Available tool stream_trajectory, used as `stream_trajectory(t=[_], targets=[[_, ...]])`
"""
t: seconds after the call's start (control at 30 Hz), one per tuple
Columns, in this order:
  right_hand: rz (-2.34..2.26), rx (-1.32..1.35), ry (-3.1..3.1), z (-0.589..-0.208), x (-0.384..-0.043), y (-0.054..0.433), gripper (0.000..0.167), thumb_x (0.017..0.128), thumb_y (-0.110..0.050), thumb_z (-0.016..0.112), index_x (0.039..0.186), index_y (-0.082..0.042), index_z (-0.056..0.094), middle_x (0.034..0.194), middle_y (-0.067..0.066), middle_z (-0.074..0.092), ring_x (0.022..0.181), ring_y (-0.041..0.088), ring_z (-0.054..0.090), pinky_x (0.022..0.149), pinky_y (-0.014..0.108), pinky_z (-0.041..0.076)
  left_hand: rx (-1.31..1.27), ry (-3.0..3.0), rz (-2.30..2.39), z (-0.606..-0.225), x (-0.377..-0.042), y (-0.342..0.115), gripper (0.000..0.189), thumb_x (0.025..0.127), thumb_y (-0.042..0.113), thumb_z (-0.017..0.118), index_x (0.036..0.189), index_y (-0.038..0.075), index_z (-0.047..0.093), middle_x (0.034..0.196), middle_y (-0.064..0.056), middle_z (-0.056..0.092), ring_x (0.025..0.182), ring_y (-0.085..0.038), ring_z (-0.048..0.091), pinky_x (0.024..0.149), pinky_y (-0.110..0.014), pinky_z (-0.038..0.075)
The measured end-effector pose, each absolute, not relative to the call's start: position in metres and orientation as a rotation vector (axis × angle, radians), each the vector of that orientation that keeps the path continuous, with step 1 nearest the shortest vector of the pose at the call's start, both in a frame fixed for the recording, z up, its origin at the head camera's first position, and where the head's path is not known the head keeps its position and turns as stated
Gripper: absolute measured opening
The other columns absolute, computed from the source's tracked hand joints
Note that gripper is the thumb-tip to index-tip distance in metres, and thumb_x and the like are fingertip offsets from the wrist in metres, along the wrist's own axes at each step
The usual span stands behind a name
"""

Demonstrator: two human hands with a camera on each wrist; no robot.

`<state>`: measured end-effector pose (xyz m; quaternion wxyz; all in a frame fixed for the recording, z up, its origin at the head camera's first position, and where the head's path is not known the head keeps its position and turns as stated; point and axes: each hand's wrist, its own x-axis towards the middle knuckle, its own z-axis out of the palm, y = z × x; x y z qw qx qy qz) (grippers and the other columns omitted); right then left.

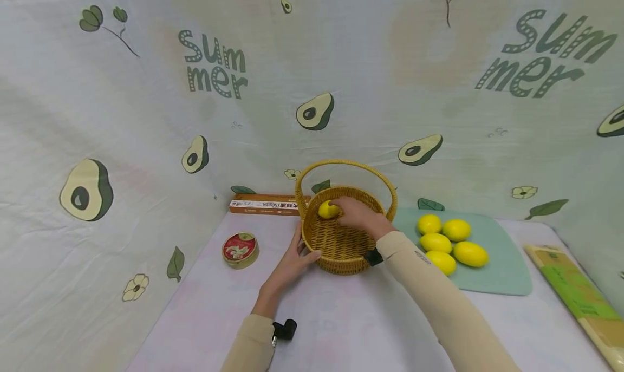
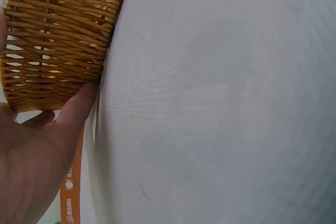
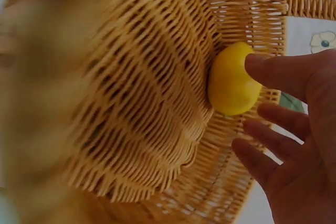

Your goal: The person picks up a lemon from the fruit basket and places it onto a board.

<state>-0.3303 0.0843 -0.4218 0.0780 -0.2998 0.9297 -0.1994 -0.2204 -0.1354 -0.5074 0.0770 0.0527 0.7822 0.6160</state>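
Note:
A round wicker basket with a tall arched handle stands on the table. My left hand rests against its near left side, thumb and fingers spread along the outer wall; the left wrist view shows the thumb low beside the weave. Inside the basket, a yellow lemon lies at the far wall. My right hand reaches in over the rim. In the right wrist view, its thumb overlaps the lemon while the other fingers stand loosely spread beside it, not wrapped round the fruit.
Several lemons lie on a pale green board at the right. Farther right is a green and yellow packet. A round red-topped tin stands left of the basket, and a pasta box lies behind.

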Motion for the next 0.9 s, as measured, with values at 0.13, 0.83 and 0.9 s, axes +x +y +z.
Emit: stream_trajectory(t=[0.13,0.83,0.9], targets=[[-0.596,-0.861,2.782,-0.417,-0.337,0.077,0.059,0.092,-0.009,0.063,0.148,-0.008,0.047,0.154,0.016,0.043,0.144,0.035,0.040,0.116,0.050,0.037,0.175,2.354,1.824,-0.506,-0.221,-0.133,0.102,0.091,0.037,0.072,0.154,0.049,-0.007,0.169,0.002,0.001,0.153,-0.039,0.017,0.121,-0.060,0.021],[-0.358,-0.900,2.711,-0.418,-0.330,0.053,0.046,0.096,-0.015,0.064,0.141,-0.011,0.057,0.147,0.011,0.052,0.130,0.028,0.054,0.110,0.045,0.044,0.145,2.364,1.832,-0.503,-0.216,-0.133,0.099,0.092,0.035,0.071,0.153,0.052,-0.005,0.169,0.001,0.007,0.153,-0.037,0.021,0.121,-0.057,0.024],[-0.362,-0.898,2.665,-0.417,-0.327,0.052,0.046,0.094,-0.013,0.065,0.139,-0.011,0.058,0.142,0.010,0.057,0.122,0.026,0.056,0.104,0.044,0.046,0.146,2.368,1.835,-0.502,-0.215,-0.134,0.099,0.092,0.035,0.072,0.153,0.052,-0.005,0.169,0.000,0.007,0.152,-0.037,0.021,0.121,-0.057,0.025]])
